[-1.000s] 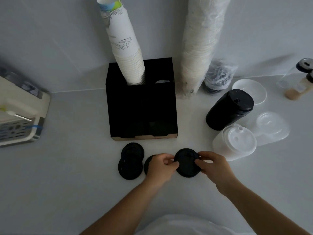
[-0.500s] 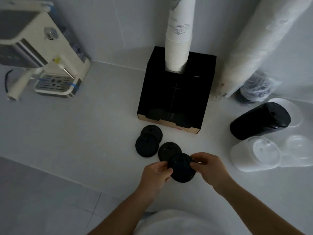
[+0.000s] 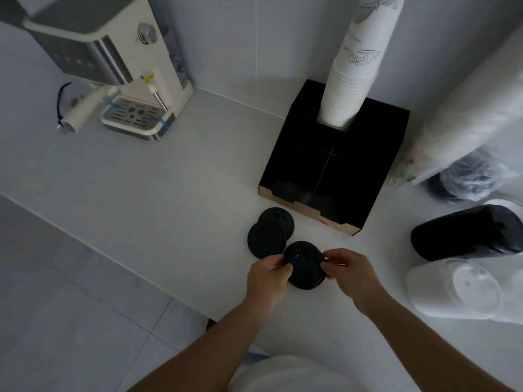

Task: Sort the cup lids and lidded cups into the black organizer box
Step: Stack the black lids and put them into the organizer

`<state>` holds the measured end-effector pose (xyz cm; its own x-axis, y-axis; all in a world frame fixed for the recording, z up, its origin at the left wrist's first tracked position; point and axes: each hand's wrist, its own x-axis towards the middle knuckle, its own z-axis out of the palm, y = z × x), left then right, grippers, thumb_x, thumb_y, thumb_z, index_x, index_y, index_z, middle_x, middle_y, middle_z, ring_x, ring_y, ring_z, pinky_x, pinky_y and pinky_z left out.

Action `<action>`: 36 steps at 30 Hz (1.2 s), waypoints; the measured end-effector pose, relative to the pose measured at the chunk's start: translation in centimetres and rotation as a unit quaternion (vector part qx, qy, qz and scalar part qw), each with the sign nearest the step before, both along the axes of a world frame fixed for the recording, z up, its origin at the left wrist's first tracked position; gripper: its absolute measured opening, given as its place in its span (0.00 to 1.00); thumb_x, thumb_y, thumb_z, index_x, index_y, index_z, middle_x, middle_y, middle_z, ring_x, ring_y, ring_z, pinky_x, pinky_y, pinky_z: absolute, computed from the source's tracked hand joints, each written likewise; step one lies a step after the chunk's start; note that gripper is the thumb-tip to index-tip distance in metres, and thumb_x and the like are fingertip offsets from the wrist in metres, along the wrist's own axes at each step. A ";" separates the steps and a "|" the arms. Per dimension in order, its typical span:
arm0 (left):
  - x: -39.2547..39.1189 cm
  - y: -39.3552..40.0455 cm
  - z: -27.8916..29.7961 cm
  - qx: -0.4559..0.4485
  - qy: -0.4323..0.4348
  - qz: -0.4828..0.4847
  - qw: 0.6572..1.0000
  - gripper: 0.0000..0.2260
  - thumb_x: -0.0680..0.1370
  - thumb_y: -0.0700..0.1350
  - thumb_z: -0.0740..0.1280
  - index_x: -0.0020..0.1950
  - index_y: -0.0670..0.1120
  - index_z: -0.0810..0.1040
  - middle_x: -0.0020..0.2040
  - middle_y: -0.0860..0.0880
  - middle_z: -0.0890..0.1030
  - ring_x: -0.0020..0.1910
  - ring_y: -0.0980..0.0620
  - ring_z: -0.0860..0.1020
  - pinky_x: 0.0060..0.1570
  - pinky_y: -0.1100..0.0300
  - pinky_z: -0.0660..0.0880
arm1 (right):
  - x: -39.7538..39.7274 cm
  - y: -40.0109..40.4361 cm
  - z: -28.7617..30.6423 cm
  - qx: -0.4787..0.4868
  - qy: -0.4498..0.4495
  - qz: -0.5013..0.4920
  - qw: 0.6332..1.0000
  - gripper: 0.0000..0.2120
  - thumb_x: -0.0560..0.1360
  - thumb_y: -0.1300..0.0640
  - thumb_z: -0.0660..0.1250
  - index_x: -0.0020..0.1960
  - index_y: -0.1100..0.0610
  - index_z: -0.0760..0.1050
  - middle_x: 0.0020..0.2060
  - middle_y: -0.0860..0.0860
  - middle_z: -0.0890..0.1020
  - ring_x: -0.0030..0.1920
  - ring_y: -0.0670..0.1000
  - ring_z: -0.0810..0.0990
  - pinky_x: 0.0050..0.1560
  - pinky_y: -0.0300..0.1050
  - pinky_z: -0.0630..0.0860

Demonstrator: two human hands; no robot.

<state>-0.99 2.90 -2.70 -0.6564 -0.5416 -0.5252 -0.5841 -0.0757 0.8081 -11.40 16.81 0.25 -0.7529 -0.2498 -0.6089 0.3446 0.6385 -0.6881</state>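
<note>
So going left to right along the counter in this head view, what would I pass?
Coffee machine → two overlapping black lids → black organizer box → black lidded cup on its side.

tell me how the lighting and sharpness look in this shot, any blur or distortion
Head view: dim, flat light with soft shadows, so the black organizer box interior and black lids lose detail; wide-angle bending tilts the paper cup stack; edges are slightly soft, especially the coffee machine.

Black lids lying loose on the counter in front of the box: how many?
4 visible: two overlapping near the box, two stacked between the left hand and right hand, upper, lower. More may hide underneath.
</note>
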 end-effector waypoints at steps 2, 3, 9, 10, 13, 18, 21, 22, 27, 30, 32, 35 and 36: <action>-0.1 0.0 -0.3 -0.013 0.002 -0.011 1.000 0.06 0.74 0.43 0.67 0.43 0.42 0.82 0.34 0.48 0.80 0.33 0.56 0.76 0.38 0.67 0.71 | -0.4 -0.2 -0.2 0.004 0.000 -0.003 1.000 0.08 0.74 0.61 0.71 0.52 0.52 0.80 0.43 0.55 0.84 0.44 0.56 0.83 0.36 0.41 0.75; -0.2 0.0 -0.4 -0.017 -0.001 -0.015 1.000 0.07 0.74 0.43 0.67 0.46 0.41 0.82 0.33 0.50 0.79 0.32 0.58 0.74 0.36 0.70 0.69 | -0.6 -0.3 -0.3 0.005 -0.001 -0.005 1.000 0.09 0.74 0.62 0.72 0.53 0.53 0.81 0.43 0.55 0.84 0.43 0.56 0.83 0.37 0.42 0.76; -0.7 -0.1 -0.6 0.007 -0.008 -0.029 1.000 0.06 0.74 0.44 0.67 0.44 0.42 0.79 0.34 0.49 0.80 0.36 0.55 0.77 0.37 0.69 0.69 | -1.3 -1.1 -1.1 0.013 0.000 -0.013 1.000 0.10 0.74 0.63 0.71 0.56 0.56 0.81 0.44 0.56 0.85 0.42 0.55 0.82 0.40 0.41 0.76; -0.8 0.0 -0.7 0.003 -0.007 -0.030 1.000 0.07 0.74 0.45 0.67 0.43 0.40 0.78 0.35 0.45 0.80 0.36 0.52 0.77 0.37 0.68 0.69 | -1.3 -1.1 -1.2 0.016 -0.001 -0.014 1.000 0.11 0.74 0.63 0.70 0.56 0.57 0.81 0.44 0.55 0.84 0.42 0.55 0.82 0.40 0.41 0.76; -1.1 0.0 -0.8 0.018 -0.017 -0.043 0.999 0.11 0.73 0.46 0.68 0.50 0.40 0.79 0.43 0.44 0.84 0.46 0.50 0.81 0.43 0.65 0.73 | -1.5 -1.2 -1.7 0.025 -0.004 -0.014 1.000 0.13 0.75 0.62 0.70 0.59 0.57 0.81 0.49 0.53 0.83 0.45 0.55 0.82 0.45 0.44 0.74; -1.4 0.0 -0.7 0.018 -0.033 -0.060 0.997 0.09 0.72 0.46 0.68 0.46 0.41 0.79 0.46 0.44 0.84 0.47 0.48 0.82 0.46 0.59 0.77 | -1.4 -1.2 -2.2 0.029 -0.009 -0.015 0.999 0.13 0.75 0.63 0.70 0.58 0.59 0.82 0.48 0.54 0.84 0.45 0.54 0.82 0.46 0.43 0.75; -1.4 0.0 -0.4 0.016 -0.038 -0.069 0.997 0.08 0.73 0.45 0.68 0.35 0.47 0.74 0.34 0.50 0.79 0.34 0.56 0.77 0.35 0.70 0.70 | -1.4 -1.1 -2.2 0.027 -0.019 -0.018 0.999 0.12 0.74 0.64 0.70 0.57 0.59 0.83 0.46 0.54 0.84 0.44 0.53 0.81 0.48 0.45 0.75; -1.3 0.0 -0.5 0.011 -0.038 -0.071 0.997 0.11 0.73 0.44 0.68 0.32 0.49 0.72 0.31 0.52 0.76 0.30 0.59 0.74 0.33 0.72 0.67 | -1.4 -0.9 -2.1 0.023 -0.021 -0.019 0.999 0.12 0.74 0.64 0.70 0.57 0.59 0.83 0.46 0.54 0.84 0.43 0.52 0.81 0.48 0.45 0.75; -0.2 -0.3 0.1 -0.006 -0.022 -0.049 0.999 0.09 0.73 0.46 0.70 0.51 0.46 0.81 0.45 0.51 0.83 0.44 0.57 0.80 0.44 0.68 0.73 | -1.0 -0.4 -1.7 0.004 -0.033 -0.034 0.999 0.13 0.73 0.65 0.71 0.57 0.60 0.82 0.46 0.54 0.85 0.46 0.55 0.83 0.55 0.52 0.81; 0.4 -1.5 1.0 -0.027 -0.014 -0.016 0.999 0.09 0.72 0.45 0.71 0.51 0.47 0.81 0.43 0.54 0.82 0.44 0.58 0.80 0.42 0.71 0.72 | -0.3 -0.6 -1.0 -0.023 -0.036 -0.031 0.999 0.13 0.73 0.65 0.71 0.57 0.59 0.82 0.49 0.54 0.85 0.47 0.56 0.84 0.56 0.54 0.81; 0.6 -2.5 1.3 -0.044 -0.009 -0.003 0.999 0.08 0.72 0.46 0.72 0.50 0.46 0.82 0.43 0.53 0.83 0.44 0.56 0.81 0.44 0.67 0.76 | 0.3 -1.2 -0.5 -0.032 -0.028 -0.023 0.999 0.12 0.73 0.64 0.71 0.57 0.58 0.82 0.49 0.53 0.85 0.47 0.56 0.84 0.55 0.53 0.81; 0.9 -4.2 1.7 -0.034 -0.007 0.015 0.999 0.06 0.70 0.45 0.73 0.46 0.50 0.82 0.43 0.52 0.85 0.46 0.54 0.83 0.51 0.57 0.80 | 1.3 -2.6 0.1 -0.044 -0.024 -0.027 0.998 0.12 0.72 0.64 0.73 0.55 0.58 0.82 0.46 0.55 0.86 0.47 0.57 0.84 0.53 0.52 0.81; 1.0 -4.8 1.9 -0.027 -0.007 0.021 0.999 0.05 0.70 0.44 0.73 0.45 0.51 0.81 0.43 0.53 0.85 0.45 0.54 0.83 0.52 0.55 0.80 | 1.5 -3.1 0.4 -0.047 -0.023 -0.027 0.998 0.11 0.72 0.63 0.73 0.54 0.57 0.82 0.46 0.54 0.85 0.47 0.57 0.84 0.52 0.51 0.81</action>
<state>0.05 -1.86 -0.84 -0.6253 -0.5972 -0.5024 -0.5920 -0.0565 0.8039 -9.88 13.66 0.62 -0.7381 -0.2681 -0.6191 0.4092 0.5517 -0.7268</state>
